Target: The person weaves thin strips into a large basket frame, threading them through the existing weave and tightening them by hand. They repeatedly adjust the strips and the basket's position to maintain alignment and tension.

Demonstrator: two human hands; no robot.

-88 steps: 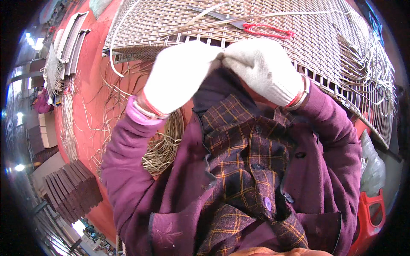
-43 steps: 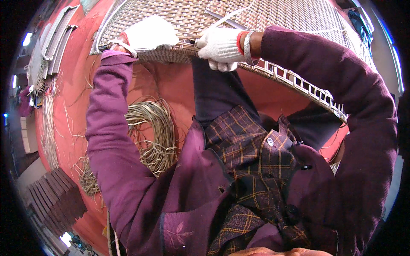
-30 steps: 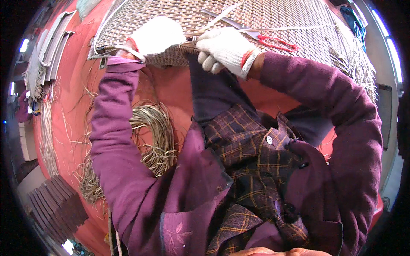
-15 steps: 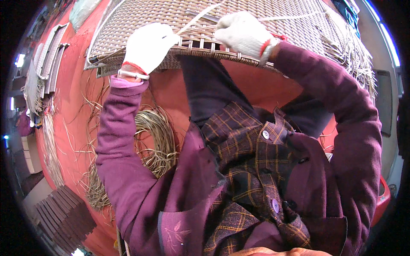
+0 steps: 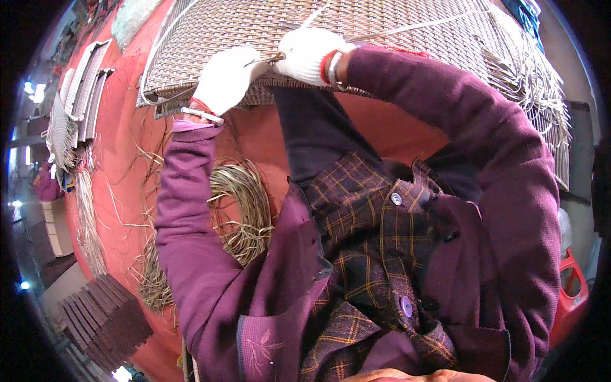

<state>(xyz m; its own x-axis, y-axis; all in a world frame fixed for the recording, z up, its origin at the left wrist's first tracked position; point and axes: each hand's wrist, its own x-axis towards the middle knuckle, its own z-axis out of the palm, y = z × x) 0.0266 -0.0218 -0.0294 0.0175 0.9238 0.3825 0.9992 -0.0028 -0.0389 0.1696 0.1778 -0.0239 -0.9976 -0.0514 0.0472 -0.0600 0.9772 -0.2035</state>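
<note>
Woven wicker panel (image 5: 382, 32) lying flat ahead, long axis left to right; both gloved hands at its near edge, left hand (image 5: 226, 76) closed on the rim, right hand (image 5: 309, 54) just beside, pinching a pale strand (image 5: 414, 28) trailing rightward across the panel.

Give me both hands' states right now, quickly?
Left hand: gloved, closed on the near edge of the woven panel.
Right hand: gloved, closed on a pale wicker strand at that same edge.
</note>
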